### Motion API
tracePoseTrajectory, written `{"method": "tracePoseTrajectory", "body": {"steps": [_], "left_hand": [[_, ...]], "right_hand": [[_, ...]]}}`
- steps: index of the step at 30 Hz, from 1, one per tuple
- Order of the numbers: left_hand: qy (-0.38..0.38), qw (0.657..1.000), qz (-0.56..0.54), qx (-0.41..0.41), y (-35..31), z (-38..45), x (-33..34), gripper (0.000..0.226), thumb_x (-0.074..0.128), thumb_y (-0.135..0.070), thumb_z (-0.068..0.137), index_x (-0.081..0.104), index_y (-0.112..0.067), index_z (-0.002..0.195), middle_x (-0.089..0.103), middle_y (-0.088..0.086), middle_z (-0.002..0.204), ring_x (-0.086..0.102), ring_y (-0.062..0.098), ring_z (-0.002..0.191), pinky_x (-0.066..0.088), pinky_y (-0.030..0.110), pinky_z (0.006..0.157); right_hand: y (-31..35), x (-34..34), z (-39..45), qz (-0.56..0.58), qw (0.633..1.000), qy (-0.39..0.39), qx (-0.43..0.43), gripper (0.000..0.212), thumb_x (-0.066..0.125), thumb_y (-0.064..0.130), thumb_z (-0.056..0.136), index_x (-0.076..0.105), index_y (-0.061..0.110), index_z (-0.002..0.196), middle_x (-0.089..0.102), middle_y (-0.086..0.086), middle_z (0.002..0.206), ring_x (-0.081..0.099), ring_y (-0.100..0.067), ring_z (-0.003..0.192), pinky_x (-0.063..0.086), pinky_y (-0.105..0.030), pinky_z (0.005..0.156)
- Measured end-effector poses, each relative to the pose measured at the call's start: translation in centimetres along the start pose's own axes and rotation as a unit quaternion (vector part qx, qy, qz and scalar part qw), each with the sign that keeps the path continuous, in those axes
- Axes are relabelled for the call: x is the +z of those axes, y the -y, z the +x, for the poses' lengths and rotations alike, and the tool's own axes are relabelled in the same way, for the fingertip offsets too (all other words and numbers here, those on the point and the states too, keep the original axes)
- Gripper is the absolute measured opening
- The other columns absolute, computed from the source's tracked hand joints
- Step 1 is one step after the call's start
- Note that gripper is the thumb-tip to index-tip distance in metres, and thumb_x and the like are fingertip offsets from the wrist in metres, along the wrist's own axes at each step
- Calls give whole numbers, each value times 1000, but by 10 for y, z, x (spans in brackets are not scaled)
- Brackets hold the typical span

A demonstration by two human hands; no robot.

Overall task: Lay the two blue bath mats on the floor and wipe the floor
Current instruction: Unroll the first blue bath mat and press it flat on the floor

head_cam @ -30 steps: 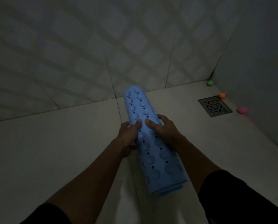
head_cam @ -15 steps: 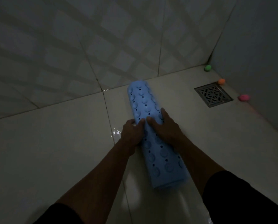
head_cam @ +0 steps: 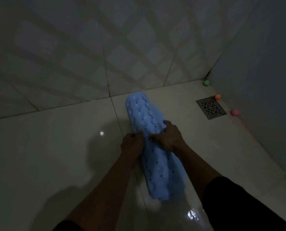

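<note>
I see one blue bath mat [head_cam: 148, 142], rolled into a long tube and running from near the foot of the tiled wall [head_cam: 92, 52] back toward me, over the pale floor [head_cam: 39, 155]. Its outer face shows rows of round suction cups and small dark holes. I cannot tell whether the roll lies on the tiles or hangs just above them. I can read no brand, label or writing on the mat or anywhere else; the light is dim.

My left hand [head_cam: 132, 145] sits against the roll's left side near its middle, fingers curled, and its grip closes on the mat's edge. My right hand [head_cam: 168, 137] lies on top of the roll just beside it, fingers curled over the far right side and thumb pointing toward the left hand, so that grip wraps the roll too. Dark sleeves cover both arms at the bottom edge.

To the right, well apart from the mat, a square metal drain grate [head_cam: 211, 108] is set into the floor. Along the right-hand wall lie three small balls: a green ball [head_cam: 206, 82] in the corner, an orange ball [head_cam: 217, 96] just beside the drain, and a pink ball [head_cam: 234, 112] nearer me. Wet glints show on the floor near the left of the mat and at the bottom.
</note>
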State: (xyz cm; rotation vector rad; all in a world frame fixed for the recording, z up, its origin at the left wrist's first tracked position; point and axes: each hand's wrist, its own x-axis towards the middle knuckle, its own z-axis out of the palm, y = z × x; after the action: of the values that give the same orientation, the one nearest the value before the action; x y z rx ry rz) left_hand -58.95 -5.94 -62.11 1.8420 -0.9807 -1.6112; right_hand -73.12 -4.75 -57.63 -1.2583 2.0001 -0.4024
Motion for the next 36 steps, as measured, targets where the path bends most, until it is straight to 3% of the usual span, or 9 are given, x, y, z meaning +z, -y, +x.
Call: {"method": "tracePoseTrajectory", "body": {"steps": [3, 8, 12, 15, 18, 21, 27, 32, 36], "left_hand": [[0, 1000, 15, -5, 8, -3, -13, 68, 63, -66, 63, 70, -20, 113, 71, 10, 111, 70, 34, 98, 58, 51, 87], [3, 1000, 13, -9, 12, -22, -33, 51, 67, -56, 78, 67, -21, 116, 70, 7, 112, 69, 31, 98, 59, 50, 86], [32, 999, -35, 1, 24, -38, -37, 42, 66, -42, 92, 65, -11, 120, 70, 7, 111, 69, 25, 91, 62, 37, 77], [-26, 999, -29, 24, 30, -52, -34, 36, 64, -35, 95, 64, -3, 113, 70, 9, 99, 66, 19, 77, 58, 23, 62], [-72, 997, 16, 22, 40, -56, -33, 59, 56, -54, 78, 65, -6, 111, 68, 20, 111, 68, 35, 97, 58, 51, 86], [-88, 995, 51, 4, 42, -60, -37, 49, 51, -44, 90, 61, -9, 124, 63, 19, 122, 63, 39, 108, 55, 54, 92], [-92, 992, 66, -54, 50, -73, -59, 34, 58, -21, 92, 66, -8, 122, 70, 17, 113, 69, 34, 98, 59, 53, 85], [-85, 992, -2, -92, 51, -90, -65, 25, 54, -23, 100, 68, -8, 114, 71, 17, 108, 69, 34, 92, 59, 44, 70], [-115, 990, -36, -72, 51, -97, -75, 29, 45, -25, 104, 66, -6, 107, 69, 19, 106, 64, 25, 76, 55, 32, 63]], "right_hand": [[5, 14, -7, -4, 1000, 21, 5, 79, 80, 50, 73, 47, 13, 135, 58, -8, 129, 57, -27, 117, 48, -33, 94], [7, 33, -12, 66, 997, 19, -19, 50, 64, 28, 91, 40, 15, 132, 55, 0, 96, 50, -7, 72, 40, -23, 60], [4, 38, -15, 55, 995, 3, -84, 41, 63, 22, 88, 47, 15, 125, 56, -9, 104, 53, -19, 83, 35, -23, 57], [3, 44, -26, 46, 992, 21, -114, 57, 67, 29, 78, 47, 13, 128, 57, -11, 115, 58, -22, 95, 45, -25, 68], [2, 50, -31, 59, 990, 30, -124, 81, 65, 44, 63, 45, 12, 134, 54, -15, 125, 58, -33, 112, 52, -43, 89], [8, 53, -36, 58, 992, 43, -99, 97, 79, 45, 62, 37, 10, 143, 45, -16, 136, 49, -36, 124, 47, -49, 99], [15, 73, -48, 123, 984, 89, -89, 79, 81, 30, 66, 33, 21, 127, 51, -11, 125, 57, -31, 107, 52, -47, 91], [25, 88, -56, 107, 985, 100, -93, 79, 79, 30, 72, 28, 30, 133, 31, -12, 135, 41, -37, 122, 41, -46, 99], [36, 91, -56, 105, 983, 113, -102, 59, 64, 36, 85, 35, 27, 135, 33, -9, 137, 36, -37, 128, 36, -47, 106]]}}
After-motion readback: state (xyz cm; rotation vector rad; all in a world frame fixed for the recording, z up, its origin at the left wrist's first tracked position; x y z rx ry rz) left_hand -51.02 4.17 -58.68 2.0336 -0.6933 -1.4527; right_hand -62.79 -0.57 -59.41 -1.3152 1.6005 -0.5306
